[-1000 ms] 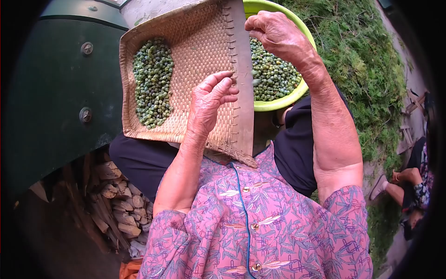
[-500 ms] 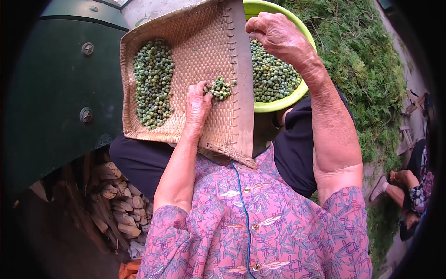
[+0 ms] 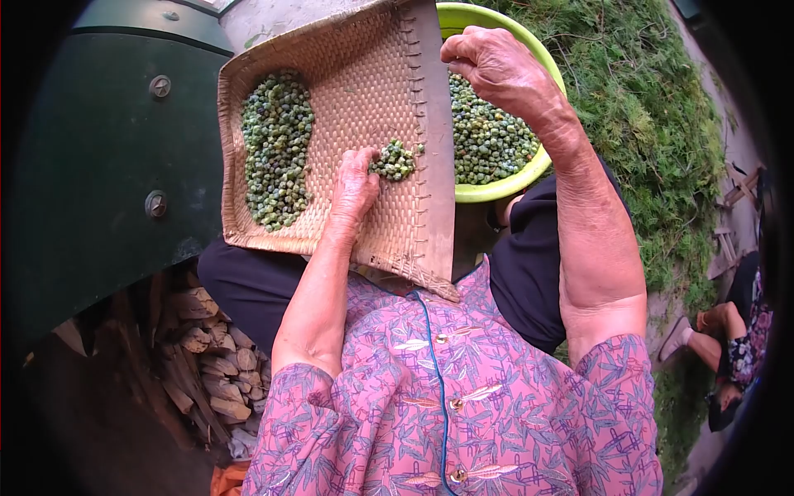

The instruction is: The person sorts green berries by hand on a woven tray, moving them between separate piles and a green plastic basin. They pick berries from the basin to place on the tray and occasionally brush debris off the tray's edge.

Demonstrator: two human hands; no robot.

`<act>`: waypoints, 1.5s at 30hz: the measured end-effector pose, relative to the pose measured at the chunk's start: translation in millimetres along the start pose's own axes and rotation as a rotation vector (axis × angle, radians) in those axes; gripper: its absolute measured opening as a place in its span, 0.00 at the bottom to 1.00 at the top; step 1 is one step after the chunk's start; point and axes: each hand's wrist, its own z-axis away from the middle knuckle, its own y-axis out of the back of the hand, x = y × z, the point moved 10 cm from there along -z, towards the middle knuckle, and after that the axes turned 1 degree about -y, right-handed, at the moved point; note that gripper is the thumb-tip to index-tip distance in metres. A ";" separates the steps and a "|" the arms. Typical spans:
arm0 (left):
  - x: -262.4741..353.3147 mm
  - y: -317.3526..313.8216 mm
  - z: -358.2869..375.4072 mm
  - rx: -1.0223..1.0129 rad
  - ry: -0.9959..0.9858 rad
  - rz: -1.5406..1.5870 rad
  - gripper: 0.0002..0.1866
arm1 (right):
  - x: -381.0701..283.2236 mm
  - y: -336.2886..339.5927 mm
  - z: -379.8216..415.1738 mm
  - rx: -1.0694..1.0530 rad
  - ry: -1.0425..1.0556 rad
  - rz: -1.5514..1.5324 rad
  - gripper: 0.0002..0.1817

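A woven winnowing basket (image 3: 364,99) with a flat wooden lip rests over my lap. Along its left side lies a long heap of small round green berries (image 3: 277,149). Near the lip sits a smaller berry pile (image 3: 393,160). My left hand (image 3: 356,186) is at that pile's left edge, fingers curled together; anything inside them is hidden. Above a lime-green basin (image 3: 496,192) filled with similar berries, my right hand (image 3: 509,73) is raised, thumb and fingertips pinched. I cannot make out what the pinch holds.
Cut green foliage (image 3: 637,124) covers the ground to the right. A dark green panel with metal studs (image 3: 107,157) stands at left, with split firewood (image 3: 219,372) below it. Another person (image 3: 732,339) is at the far right edge.
The fingers of my left hand have drawn closer together beside the small pile. My right hand stays pinched above the basin, and the view has shifted slightly.
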 end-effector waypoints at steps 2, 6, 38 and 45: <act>3.4 -2.1 2.6 -0.035 -0.057 0.029 0.20 | -0.2 0.9 0.3 0.010 0.003 -0.009 0.09; 1.0 -1.3 12.7 -0.046 0.017 -0.009 0.17 | -1.5 0.3 -0.1 -0.003 0.011 0.017 0.09; 80.7 -47.0 24.0 -0.347 0.469 1.184 0.16 | -0.8 -0.6 -1.5 -0.094 -0.033 0.090 0.09; 107.7 -62.4 26.4 -0.370 0.364 1.208 0.23 | -0.9 6.1 1.5 -0.024 -0.005 0.025 0.09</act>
